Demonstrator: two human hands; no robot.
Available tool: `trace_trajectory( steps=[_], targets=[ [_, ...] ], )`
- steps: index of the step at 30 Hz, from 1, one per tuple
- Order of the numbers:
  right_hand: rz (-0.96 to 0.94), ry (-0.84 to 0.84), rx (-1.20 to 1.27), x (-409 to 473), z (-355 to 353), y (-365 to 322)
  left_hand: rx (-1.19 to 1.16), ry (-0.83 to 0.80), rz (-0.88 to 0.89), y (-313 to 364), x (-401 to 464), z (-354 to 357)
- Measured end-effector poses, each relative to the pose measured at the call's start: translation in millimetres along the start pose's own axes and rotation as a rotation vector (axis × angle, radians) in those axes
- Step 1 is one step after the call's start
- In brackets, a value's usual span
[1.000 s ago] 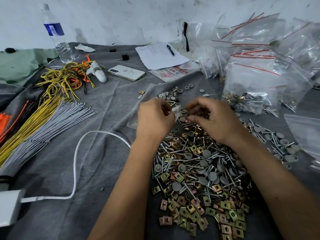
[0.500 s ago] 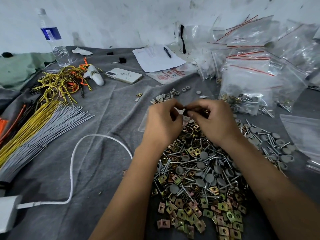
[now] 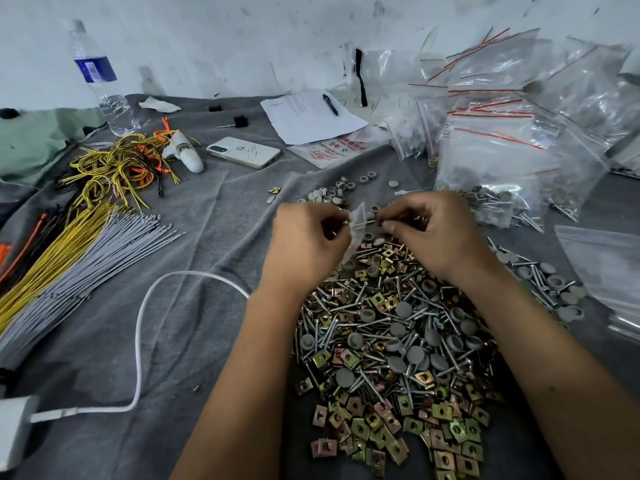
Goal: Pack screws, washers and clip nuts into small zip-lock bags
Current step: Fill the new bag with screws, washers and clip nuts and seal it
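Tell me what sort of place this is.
Probably a makeshift hardware-packing spot: a grey cloth spread against a scuffed wall, a heap of screws, caps and clip nuts, and zip-lock bags stacked alongside.

Both forearms come in from the bottom edge and angle toward the middle of the frame. Left hand and right hand sit close together just above center, backs facing up, fingers curled in, thumb and fingertips pinching toward each other, nearly touching.
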State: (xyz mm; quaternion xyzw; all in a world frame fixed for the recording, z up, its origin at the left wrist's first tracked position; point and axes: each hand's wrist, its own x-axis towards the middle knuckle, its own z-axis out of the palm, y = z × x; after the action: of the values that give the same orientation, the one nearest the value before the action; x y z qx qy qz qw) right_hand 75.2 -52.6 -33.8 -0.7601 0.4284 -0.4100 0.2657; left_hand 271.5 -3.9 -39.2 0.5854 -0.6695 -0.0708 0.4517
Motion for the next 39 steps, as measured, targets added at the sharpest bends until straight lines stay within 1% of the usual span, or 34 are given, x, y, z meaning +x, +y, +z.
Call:
trace_trajectory(
  steps=[2,4,7,9,15,18,20,22,24,27,31,33,36,39],
  targets=[
    [-0.005,0.019,0.0,0,-5,1,-0.022,0.122,-0.057,-3,3,-5],
    [-0.041,0.023,-0.02,-2,-4,-1,-0.066,0.204,-0.136,-5,5,-7],
    [-0.115,0.045,-0.073,-4,2,-6,-0.117,0.241,-0.189,-4,6,-5],
    [-0.162,0.025,-0.121,-4,5,-7,-0.152,0.253,-0.209,-4,7,-5],
    [-0.271,-0.052,-0.306,-2,12,-9,-0.177,0.238,-0.199,-2,8,0],
    [-0.265,-0.045,-0.313,2,15,-9,-0.141,0.206,-0.159,-1,7,3],
    [-0.209,0.014,-0.227,3,14,-8,-0.136,0.189,-0.132,1,5,4],
    [-0.145,0.079,-0.08,2,11,-6,-0.158,0.176,-0.109,4,4,6],
    [-0.097,0.061,0.037,1,11,-4,-0.176,0.156,-0.083,8,3,10],
    [-0.04,-0.021,0.16,2,13,-2,-0.184,0.117,-0.046,14,0,16],
    [-0.001,-0.014,0.29,4,10,-1,-0.161,0.093,-0.022,17,-1,19],
    [0.004,0.021,0.264,4,9,0,-0.073,0.103,-0.026,17,-2,19],
    [-0.025,0.067,0.109,2,9,1,0.129,0.08,-0.072,13,-3,15],
    [-0.082,0.016,-0.014,-1,10,-4,0.093,0.048,-0.177,8,-1,14]
  ],
)
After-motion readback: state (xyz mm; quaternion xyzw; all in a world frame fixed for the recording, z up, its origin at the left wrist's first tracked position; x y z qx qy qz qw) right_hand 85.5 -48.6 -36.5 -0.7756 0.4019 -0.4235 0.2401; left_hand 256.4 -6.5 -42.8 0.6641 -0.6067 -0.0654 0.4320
